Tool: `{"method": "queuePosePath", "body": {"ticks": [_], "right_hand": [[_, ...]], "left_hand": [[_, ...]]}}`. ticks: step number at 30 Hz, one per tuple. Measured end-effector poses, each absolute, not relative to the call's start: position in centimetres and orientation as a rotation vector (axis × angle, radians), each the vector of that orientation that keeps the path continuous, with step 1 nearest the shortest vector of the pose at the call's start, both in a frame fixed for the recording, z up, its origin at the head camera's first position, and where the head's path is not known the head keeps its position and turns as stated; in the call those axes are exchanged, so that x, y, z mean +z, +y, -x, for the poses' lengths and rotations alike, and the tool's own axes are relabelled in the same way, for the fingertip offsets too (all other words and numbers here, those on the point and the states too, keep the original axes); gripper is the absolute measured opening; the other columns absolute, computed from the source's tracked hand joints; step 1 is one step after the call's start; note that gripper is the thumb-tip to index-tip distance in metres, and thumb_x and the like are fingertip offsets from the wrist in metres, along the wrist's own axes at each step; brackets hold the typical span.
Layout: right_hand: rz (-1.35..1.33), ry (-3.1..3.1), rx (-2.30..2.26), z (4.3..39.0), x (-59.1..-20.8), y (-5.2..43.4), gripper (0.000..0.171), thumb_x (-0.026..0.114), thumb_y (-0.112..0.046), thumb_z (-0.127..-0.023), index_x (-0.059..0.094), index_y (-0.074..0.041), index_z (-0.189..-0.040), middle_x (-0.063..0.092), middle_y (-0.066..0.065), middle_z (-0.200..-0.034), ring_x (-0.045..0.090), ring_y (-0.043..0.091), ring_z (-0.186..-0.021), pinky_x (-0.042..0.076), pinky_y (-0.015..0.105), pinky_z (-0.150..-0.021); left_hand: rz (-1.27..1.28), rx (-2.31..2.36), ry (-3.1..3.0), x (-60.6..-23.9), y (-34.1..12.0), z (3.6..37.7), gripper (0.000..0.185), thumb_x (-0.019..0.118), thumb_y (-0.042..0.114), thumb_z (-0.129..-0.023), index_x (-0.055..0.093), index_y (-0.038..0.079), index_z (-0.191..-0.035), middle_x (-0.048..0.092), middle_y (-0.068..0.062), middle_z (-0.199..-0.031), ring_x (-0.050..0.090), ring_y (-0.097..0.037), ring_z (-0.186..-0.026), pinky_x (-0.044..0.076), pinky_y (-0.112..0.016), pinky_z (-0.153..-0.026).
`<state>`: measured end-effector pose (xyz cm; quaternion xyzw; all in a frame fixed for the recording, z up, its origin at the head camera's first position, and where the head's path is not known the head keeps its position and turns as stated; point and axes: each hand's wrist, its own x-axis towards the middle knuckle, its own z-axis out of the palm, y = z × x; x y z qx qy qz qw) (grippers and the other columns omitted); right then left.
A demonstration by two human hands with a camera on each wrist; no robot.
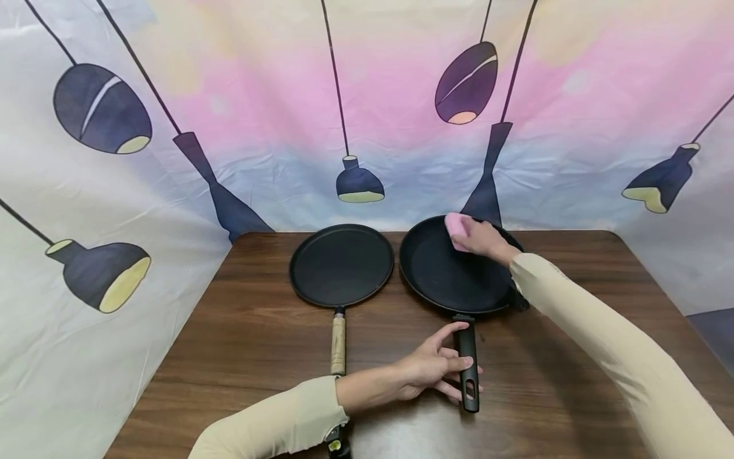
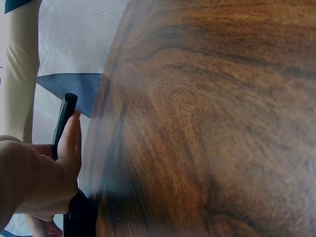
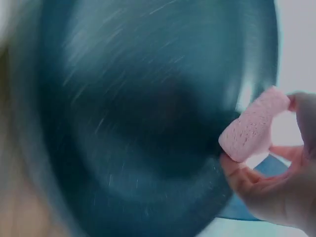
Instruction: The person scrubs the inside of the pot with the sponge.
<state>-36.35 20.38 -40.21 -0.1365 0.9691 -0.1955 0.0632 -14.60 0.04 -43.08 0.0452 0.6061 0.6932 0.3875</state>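
Observation:
A black frying pan (image 1: pixel 453 274) sits on the brown wooden table (image 1: pixel 258 344), right of centre. My right hand (image 1: pixel 478 239) pinches a pink sponge (image 1: pixel 457 224) at the pan's far inner rim; the right wrist view shows the sponge (image 3: pixel 253 126) between thumb and fingers against the dark pan wall (image 3: pixel 148 123). My left hand (image 1: pixel 432 370) grips the pan's black handle (image 1: pixel 467 366) near the table's front. In the left wrist view the fingers (image 2: pixel 69 143) curl round the handle (image 2: pixel 64 118).
A flat black griddle pan (image 1: pixel 341 264) with a wooden handle (image 1: pixel 338 344) lies left of the frying pan, almost touching it. A cloth backdrop printed with lamps (image 1: pixel 358 182) rises behind and beside the table. Bare table surface lies at left and right.

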Motion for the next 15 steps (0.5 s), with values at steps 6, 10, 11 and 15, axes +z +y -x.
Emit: {"method": "queuePosePath", "body": {"ticks": [6, 10, 11, 15], "right_hand": [[0.864, 2.878, -0.112, 35.6, -41.5, 19.2, 0.065, 0.065, -0.029, -0.100, 0.040, -0.013, -0.158, 0.051, 0.032, -0.132, 0.055, 0.041, -0.110, 0.053, 0.055, -0.093], [0.986, 2.955, 0.113, 35.9, -41.9, 18.9, 0.056, 0.067, -0.023, -0.101, 0.048, -0.020, -0.154, 0.054, 0.029, -0.126, 0.054, 0.038, -0.107, 0.058, 0.052, -0.087], [0.989, 2.994, 0.179, 36.0, -41.9, 18.9, 0.054, 0.068, -0.021, -0.100, 0.051, -0.021, -0.152, 0.055, 0.028, -0.123, 0.054, 0.039, -0.105, 0.059, 0.051, -0.086], [0.943, 3.124, 0.437, 36.7, -41.6, 20.2, 0.045, 0.067, -0.009, -0.098, 0.064, -0.023, -0.140, 0.057, 0.027, -0.112, 0.057, 0.039, -0.100, 0.059, 0.050, -0.085]], "left_hand": [[-0.111, 1.773, 1.517, -43.1, 0.1, 14.7, 0.061, 0.056, 0.002, -0.103, 0.037, 0.030, -0.154, 0.073, -0.019, -0.114, 0.071, -0.046, -0.108, 0.063, -0.055, -0.082], [-0.123, 1.759, 1.513, -43.1, 0.1, 14.5, 0.059, 0.057, 0.003, -0.104, 0.037, 0.031, -0.152, 0.073, -0.017, -0.115, 0.071, -0.045, -0.108, 0.063, -0.053, -0.081], [-0.125, 1.754, 1.511, -43.1, 0.1, 14.4, 0.059, 0.057, 0.004, -0.103, 0.037, 0.031, -0.152, 0.073, -0.016, -0.115, 0.071, -0.045, -0.108, 0.064, -0.052, -0.081], [-0.134, 1.747, 1.514, -43.2, 0.2, 14.2, 0.060, 0.058, 0.003, -0.103, 0.037, 0.031, -0.152, 0.073, -0.014, -0.114, 0.072, -0.044, -0.106, 0.064, -0.052, -0.080]]}}
